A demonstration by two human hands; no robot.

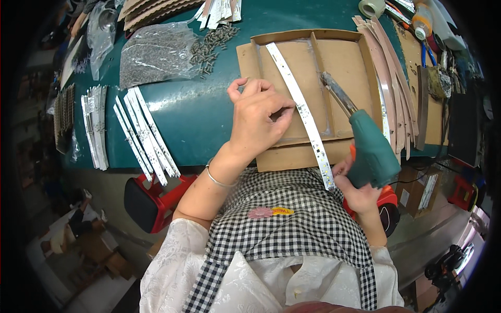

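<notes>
We see: right hand (361,196) grasps green soldering gun (369,147); left hand (260,117) pinched at edge of white strip (307,122); whether gripping it, we cannot tell.

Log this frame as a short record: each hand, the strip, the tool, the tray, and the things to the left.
Left hand: thumb and index finger together at the strip's left edge; firm grip unclear
Right hand: around the tool's handle, fingers near the strip's lower end
White strip: slanting across the tray, lower end past its near edge
Green gun-shaped tool: metal tip over the tray, apart from the strip
Cardboard tray: divided
Left side: clear bag of small parts, white strip bundles
</notes>
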